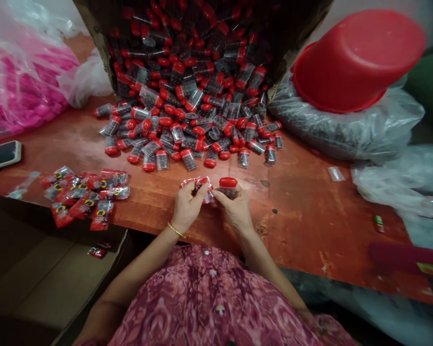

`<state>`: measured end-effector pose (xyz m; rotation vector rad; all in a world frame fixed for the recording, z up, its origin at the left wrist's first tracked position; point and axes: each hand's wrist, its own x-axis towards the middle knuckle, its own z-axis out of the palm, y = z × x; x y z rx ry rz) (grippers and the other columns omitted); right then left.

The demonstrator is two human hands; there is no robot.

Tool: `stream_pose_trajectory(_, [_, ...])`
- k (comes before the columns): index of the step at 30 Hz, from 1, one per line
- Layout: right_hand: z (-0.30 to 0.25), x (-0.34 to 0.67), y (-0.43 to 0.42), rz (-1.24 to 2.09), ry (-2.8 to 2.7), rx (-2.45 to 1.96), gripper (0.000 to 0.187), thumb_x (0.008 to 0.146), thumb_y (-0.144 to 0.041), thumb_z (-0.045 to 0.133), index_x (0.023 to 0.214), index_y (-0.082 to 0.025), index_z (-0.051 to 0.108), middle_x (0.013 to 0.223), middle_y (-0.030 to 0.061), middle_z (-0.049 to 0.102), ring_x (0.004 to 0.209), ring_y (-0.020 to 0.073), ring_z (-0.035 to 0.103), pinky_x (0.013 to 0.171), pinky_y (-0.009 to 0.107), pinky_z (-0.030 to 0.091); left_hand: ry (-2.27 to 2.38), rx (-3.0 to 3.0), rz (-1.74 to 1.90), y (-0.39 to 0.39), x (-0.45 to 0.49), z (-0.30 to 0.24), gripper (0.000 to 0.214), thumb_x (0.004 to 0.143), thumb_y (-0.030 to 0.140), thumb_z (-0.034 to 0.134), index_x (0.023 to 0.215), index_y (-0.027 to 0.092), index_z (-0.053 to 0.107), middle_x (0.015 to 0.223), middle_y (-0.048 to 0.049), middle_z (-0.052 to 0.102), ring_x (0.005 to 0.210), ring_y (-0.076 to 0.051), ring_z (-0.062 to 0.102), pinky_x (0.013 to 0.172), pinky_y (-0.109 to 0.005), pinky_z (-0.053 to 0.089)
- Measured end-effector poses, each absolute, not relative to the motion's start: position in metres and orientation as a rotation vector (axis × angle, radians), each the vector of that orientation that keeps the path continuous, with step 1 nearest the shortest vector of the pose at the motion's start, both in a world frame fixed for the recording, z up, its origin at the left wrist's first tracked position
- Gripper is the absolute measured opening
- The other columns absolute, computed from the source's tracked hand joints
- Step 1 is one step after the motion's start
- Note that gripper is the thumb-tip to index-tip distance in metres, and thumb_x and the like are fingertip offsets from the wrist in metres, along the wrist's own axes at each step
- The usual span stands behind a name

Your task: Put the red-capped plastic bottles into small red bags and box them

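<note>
My right hand (235, 205) is closed around a small clear container with a red cap (228, 182), held upright with dark contents inside. Close beside it, my left hand (189, 204) pinches a red printed plastic packet (205, 182). The thumb and fingertips of my right hand reach to the packet's edge. Beyond both hands, a large heap of similar red-capped containers (187, 129) spills out of a cardboard box (100, 43) onto the wooden table (159, 202). To the left lies a pile of red packets (82, 192) with clear parts.
An open carton (75, 278) stands below the table edge at left, with packets inside. A phone (3, 154) and a bag of pink pieces (25, 86) are at left. At right, a red bucket (357, 57) rests upside down on a plastic bag (346, 129).
</note>
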<state>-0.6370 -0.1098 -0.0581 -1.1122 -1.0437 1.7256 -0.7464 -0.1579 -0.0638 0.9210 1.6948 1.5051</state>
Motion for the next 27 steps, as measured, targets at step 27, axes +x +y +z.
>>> stream_pose_trajectory(27, [-0.065,-0.627,-0.118,1.909,-1.075,-1.021,0.041,0.063,-0.048,0.072,0.087,-0.022,0.052,0.069,-0.0047,0.055,0.053,0.0090,0.053,0.041,0.019,0.050,1.341,0.350,1.496,-0.153,-0.732,-0.043,0.040,0.053,0.051,0.075,0.064,0.014,0.065,0.058,0.0010,0.060,0.052,-0.008,0.052,0.054,-0.022,0.044])
